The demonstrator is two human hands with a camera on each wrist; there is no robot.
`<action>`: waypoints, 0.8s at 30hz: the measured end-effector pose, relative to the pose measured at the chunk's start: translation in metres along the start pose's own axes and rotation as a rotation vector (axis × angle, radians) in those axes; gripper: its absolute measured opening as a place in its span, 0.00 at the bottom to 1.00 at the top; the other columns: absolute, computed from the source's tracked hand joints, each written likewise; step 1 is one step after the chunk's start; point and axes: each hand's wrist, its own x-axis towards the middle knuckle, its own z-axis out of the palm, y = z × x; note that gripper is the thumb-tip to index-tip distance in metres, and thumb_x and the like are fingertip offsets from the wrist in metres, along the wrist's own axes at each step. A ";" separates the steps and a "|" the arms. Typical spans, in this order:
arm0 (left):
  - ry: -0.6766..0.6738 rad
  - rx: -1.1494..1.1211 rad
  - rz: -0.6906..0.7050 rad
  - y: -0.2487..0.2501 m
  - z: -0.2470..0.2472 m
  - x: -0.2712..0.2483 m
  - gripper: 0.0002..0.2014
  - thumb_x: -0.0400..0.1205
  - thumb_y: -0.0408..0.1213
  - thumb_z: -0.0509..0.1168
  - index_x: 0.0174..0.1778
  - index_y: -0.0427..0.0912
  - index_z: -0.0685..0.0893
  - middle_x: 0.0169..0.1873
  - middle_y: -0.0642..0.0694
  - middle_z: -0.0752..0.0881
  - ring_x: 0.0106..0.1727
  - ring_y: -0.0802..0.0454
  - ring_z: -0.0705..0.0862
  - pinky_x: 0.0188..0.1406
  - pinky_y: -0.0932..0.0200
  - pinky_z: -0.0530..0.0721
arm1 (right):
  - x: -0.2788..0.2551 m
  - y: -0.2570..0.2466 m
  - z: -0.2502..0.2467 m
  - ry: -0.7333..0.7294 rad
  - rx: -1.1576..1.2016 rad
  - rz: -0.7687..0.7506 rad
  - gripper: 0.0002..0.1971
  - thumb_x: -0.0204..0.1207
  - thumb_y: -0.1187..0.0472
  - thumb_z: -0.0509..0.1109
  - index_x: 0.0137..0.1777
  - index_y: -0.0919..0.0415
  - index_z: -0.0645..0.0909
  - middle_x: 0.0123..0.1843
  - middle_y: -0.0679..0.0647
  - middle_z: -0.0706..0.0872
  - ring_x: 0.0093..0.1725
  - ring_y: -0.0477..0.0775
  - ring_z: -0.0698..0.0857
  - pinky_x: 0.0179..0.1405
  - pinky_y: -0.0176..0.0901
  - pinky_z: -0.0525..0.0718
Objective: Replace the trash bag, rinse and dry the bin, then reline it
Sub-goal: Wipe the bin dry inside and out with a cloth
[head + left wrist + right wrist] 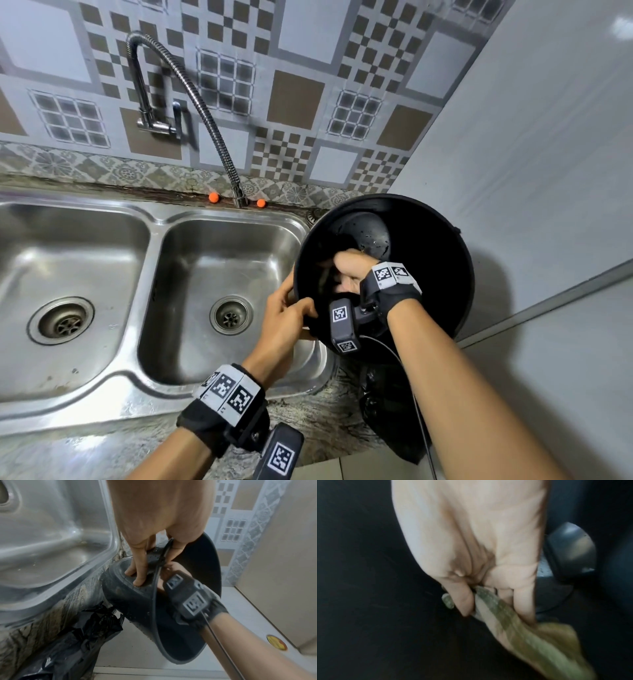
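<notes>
A black round bin (435, 274) lies tilted on the counter to the right of the sink, its mouth facing me. My left hand (287, 308) grips the near-left rim, thumb inside and fingers (137, 574) pressed on the outer wall (123, 601). My right hand (349, 270) is inside the bin, gripping a bunched olive-yellow cloth (522, 635) against the dark inner wall (359, 574). Water drops show on the bin's bottom (371, 233). A crumpled black trash bag (387, 411) lies on the counter edge below the bin.
A double steel sink (219, 274) fills the left side, with a flexible wall faucet (205, 113) hanging over the right basin. A white panel (531, 154) closes in the right side behind the bin. The stone counter edge (308, 421) runs along the front.
</notes>
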 end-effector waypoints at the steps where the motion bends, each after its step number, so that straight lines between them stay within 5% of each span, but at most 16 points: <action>1: 0.007 -0.022 -0.011 -0.003 -0.001 0.003 0.25 0.74 0.13 0.55 0.60 0.38 0.83 0.28 0.46 0.80 0.26 0.49 0.81 0.21 0.58 0.82 | -0.007 -0.001 0.000 -0.019 0.010 0.036 0.11 0.82 0.66 0.60 0.59 0.65 0.81 0.65 0.65 0.83 0.58 0.62 0.84 0.54 0.54 0.85; 4: 0.025 -0.102 -0.057 -0.013 -0.004 0.011 0.20 0.73 0.14 0.55 0.51 0.38 0.83 0.32 0.40 0.80 0.28 0.45 0.81 0.25 0.53 0.84 | -0.019 0.001 0.003 -0.106 0.027 0.066 0.17 0.81 0.65 0.67 0.69 0.67 0.77 0.67 0.67 0.84 0.66 0.67 0.83 0.70 0.67 0.78; 10: 0.033 -0.220 -0.165 -0.040 0.003 0.024 0.23 0.73 0.15 0.54 0.57 0.37 0.83 0.37 0.38 0.83 0.30 0.43 0.82 0.30 0.48 0.84 | -0.033 0.024 -0.003 -0.139 -0.061 0.064 0.15 0.80 0.65 0.69 0.66 0.61 0.80 0.66 0.62 0.85 0.67 0.64 0.83 0.69 0.67 0.79; 13: -0.010 -0.266 -0.216 -0.046 0.009 0.022 0.20 0.77 0.25 0.56 0.64 0.35 0.81 0.46 0.35 0.84 0.39 0.40 0.83 0.32 0.48 0.87 | -0.041 0.029 -0.011 -0.103 -0.160 0.066 0.15 0.77 0.63 0.71 0.64 0.60 0.81 0.64 0.63 0.87 0.65 0.64 0.85 0.63 0.67 0.84; 15: -0.054 -0.287 -0.236 -0.048 0.011 0.021 0.17 0.78 0.36 0.58 0.57 0.31 0.82 0.47 0.34 0.82 0.43 0.39 0.82 0.35 0.47 0.87 | -0.047 0.032 -0.016 -0.106 -0.257 0.062 0.20 0.72 0.60 0.72 0.65 0.59 0.80 0.62 0.61 0.86 0.64 0.63 0.84 0.61 0.65 0.85; 17: -0.069 -0.317 -0.248 -0.048 0.013 0.023 0.13 0.78 0.42 0.59 0.45 0.36 0.82 0.42 0.36 0.80 0.39 0.41 0.82 0.37 0.48 0.84 | -0.059 0.032 -0.017 -0.127 -0.371 0.032 0.11 0.69 0.59 0.69 0.51 0.57 0.83 0.50 0.58 0.85 0.53 0.59 0.83 0.49 0.50 0.85; 19: -0.107 -0.374 -0.257 -0.046 0.016 0.025 0.17 0.78 0.47 0.61 0.52 0.37 0.82 0.43 0.38 0.82 0.39 0.41 0.84 0.39 0.48 0.85 | -0.073 0.034 -0.020 -0.170 -0.470 -0.022 0.04 0.70 0.62 0.66 0.37 0.59 0.82 0.36 0.57 0.82 0.40 0.58 0.78 0.32 0.42 0.74; 21: -0.144 -0.394 -0.258 -0.042 0.017 0.026 0.20 0.81 0.50 0.59 0.58 0.39 0.84 0.45 0.38 0.87 0.39 0.42 0.88 0.34 0.50 0.87 | -0.085 0.036 -0.021 -0.233 -0.631 -0.071 0.11 0.73 0.62 0.71 0.53 0.60 0.88 0.37 0.52 0.83 0.40 0.53 0.79 0.33 0.37 0.75; 24: -0.176 -0.384 -0.272 -0.040 0.018 0.031 0.20 0.84 0.51 0.57 0.55 0.40 0.87 0.43 0.40 0.90 0.41 0.43 0.90 0.40 0.50 0.88 | -0.094 0.044 -0.024 -0.218 -1.000 -0.166 0.40 0.71 0.58 0.79 0.82 0.52 0.68 0.67 0.54 0.80 0.65 0.52 0.79 0.57 0.34 0.78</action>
